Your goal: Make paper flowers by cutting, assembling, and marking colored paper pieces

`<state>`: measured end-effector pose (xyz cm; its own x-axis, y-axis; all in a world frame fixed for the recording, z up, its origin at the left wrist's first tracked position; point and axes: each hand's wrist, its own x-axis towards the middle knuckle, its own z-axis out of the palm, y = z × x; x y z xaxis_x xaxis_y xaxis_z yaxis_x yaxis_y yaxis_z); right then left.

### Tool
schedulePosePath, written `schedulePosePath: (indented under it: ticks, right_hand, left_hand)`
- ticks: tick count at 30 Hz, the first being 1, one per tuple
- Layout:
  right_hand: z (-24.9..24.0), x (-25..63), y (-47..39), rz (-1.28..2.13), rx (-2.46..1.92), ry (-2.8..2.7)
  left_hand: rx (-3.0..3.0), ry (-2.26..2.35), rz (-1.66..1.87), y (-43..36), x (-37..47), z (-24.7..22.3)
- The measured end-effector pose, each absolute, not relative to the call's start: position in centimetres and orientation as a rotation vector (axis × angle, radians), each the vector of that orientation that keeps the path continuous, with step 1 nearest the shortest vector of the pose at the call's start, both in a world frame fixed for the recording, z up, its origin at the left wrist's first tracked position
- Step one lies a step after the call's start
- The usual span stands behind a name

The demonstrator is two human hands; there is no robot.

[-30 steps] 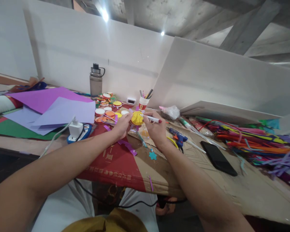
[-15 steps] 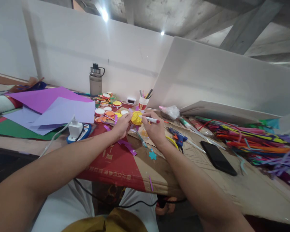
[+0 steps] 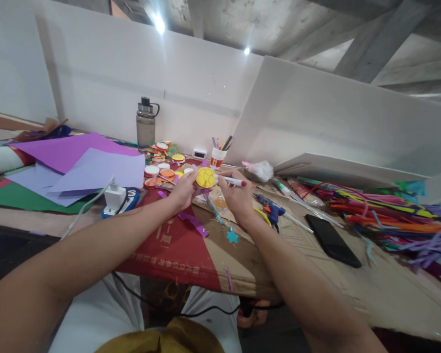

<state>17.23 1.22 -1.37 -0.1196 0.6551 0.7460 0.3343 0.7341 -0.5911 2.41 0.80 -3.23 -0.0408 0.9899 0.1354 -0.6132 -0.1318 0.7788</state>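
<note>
My left hand (image 3: 184, 192) grips the left edge of a yellow disc (image 3: 206, 178) and holds it above the table. Dark lines cross the disc's face, and small purple tabs stick out around its rim. In my right hand (image 3: 237, 195) is a white marker pen (image 3: 230, 181) with a red end. Its tip points left, at the right edge of the disc; whether it touches cannot be made out. White and orange discs (image 3: 167, 173) lie just beyond my left hand. Below the hands are a blue star-shaped piece (image 3: 232, 236) and purple paper scraps (image 3: 193, 224).
A water bottle (image 3: 146, 123) and a cup of pens (image 3: 218, 156) stand at the back. Purple paper sheets (image 3: 103, 169) and a white plug (image 3: 114, 197) lie left. Rightward are a blue glue gun (image 3: 274, 210), a black phone (image 3: 332, 240) and colourful pipe cleaners (image 3: 393, 211).
The yellow disc has tilted and shifted slightly left, showing more of its lined face. The marker has moved back from the middle of the disc to its right edge.
</note>
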Motion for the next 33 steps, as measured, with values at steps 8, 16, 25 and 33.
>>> schedulePosePath:
  ticks: [8,16,25,33]
  right_hand:
    - [-1.58,17.26,1.30,0.340,-0.787,-1.734]
    - [-1.53,17.16,1.14,0.369,-0.766,-1.760]
    - [-1.31,17.13,0.91,0.343,-0.804,-1.775]
    - [-1.41,17.12,1.04,0.368,-0.806,-1.756]
  left_hand:
    - [0.837,0.618,1.545,1.13,2.27,-3.75]
    - [0.847,0.625,1.538,0.76,2.56,-3.42]
    - [0.818,0.627,1.558,0.63,2.82,-3.20]
    - [0.789,0.629,1.565,0.59,2.66,-3.03]
